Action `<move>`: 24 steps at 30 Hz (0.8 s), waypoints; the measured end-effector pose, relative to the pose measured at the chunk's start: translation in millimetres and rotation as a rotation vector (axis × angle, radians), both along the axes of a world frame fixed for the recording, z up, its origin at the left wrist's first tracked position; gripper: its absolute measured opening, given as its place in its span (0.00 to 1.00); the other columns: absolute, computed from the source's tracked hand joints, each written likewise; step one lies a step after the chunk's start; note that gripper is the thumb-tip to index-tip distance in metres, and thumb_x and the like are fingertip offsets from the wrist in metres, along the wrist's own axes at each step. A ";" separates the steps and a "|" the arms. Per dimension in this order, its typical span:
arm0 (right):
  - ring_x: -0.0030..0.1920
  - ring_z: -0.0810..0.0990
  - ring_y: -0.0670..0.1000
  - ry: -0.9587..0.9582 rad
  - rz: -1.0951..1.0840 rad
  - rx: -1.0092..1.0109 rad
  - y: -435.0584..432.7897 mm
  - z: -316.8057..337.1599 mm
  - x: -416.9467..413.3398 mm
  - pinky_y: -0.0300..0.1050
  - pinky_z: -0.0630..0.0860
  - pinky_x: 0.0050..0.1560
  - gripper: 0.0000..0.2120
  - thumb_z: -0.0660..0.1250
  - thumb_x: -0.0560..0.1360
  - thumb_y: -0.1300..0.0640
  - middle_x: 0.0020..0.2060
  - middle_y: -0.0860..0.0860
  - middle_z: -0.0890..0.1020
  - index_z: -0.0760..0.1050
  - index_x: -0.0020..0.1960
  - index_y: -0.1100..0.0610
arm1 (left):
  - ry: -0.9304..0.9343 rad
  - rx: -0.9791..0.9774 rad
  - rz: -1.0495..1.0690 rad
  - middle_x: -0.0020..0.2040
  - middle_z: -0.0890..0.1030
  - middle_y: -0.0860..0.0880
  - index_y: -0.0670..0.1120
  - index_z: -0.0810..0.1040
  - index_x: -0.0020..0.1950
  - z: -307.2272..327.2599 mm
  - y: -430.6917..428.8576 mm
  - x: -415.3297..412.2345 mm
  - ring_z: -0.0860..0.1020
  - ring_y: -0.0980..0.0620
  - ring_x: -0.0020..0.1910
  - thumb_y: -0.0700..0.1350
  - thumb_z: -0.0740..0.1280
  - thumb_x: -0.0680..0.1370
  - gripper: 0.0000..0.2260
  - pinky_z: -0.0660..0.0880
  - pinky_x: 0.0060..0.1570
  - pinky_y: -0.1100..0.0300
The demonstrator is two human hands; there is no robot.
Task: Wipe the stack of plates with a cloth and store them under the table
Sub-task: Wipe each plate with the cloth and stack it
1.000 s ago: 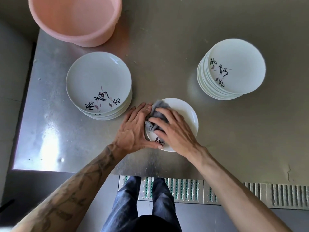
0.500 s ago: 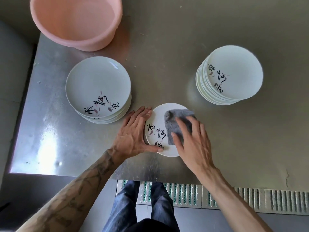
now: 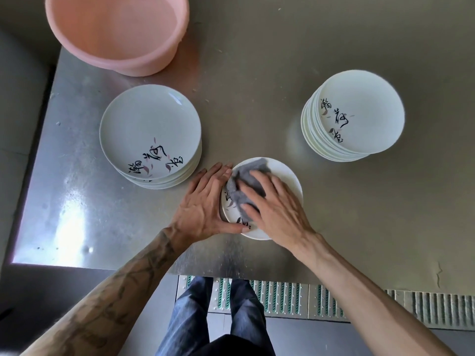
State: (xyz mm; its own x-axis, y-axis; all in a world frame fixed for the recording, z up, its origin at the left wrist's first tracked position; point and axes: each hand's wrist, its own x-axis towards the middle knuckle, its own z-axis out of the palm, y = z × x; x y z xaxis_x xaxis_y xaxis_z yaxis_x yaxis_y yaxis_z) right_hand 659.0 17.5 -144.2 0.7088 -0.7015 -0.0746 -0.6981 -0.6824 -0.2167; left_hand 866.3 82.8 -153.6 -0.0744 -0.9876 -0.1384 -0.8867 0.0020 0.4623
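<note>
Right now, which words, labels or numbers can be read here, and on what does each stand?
Top white plate of left stack: black brush characters, too cursive to read.
Top white plate of right stack: same characters, unreadable.
White plate under grey cloth: characters mostly covered.
Pink plastic tub: none.

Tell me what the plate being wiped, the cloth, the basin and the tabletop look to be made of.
Plate: probably glazed ceramic, possibly melamine; glossy white, printed brushwork.
Cloth: soft matte grey fabric, bunching under the right hand.
Basin: likely plastic; uniform matte pink.
Tabletop: brushed metal, probably stainless steel; streaky glare.
</note>
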 end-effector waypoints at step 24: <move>0.66 0.71 0.57 0.030 -0.335 -0.016 28.7 11.6 -26.0 0.53 0.73 0.66 0.22 0.65 0.81 0.46 0.72 0.53 0.72 0.73 0.74 0.49 | -0.012 0.002 -0.012 0.83 0.59 0.51 0.44 0.59 0.82 0.5 0.2 1.1 0.56 0.51 0.82 0.84 0.64 0.62 0.61 0.51 0.81 0.50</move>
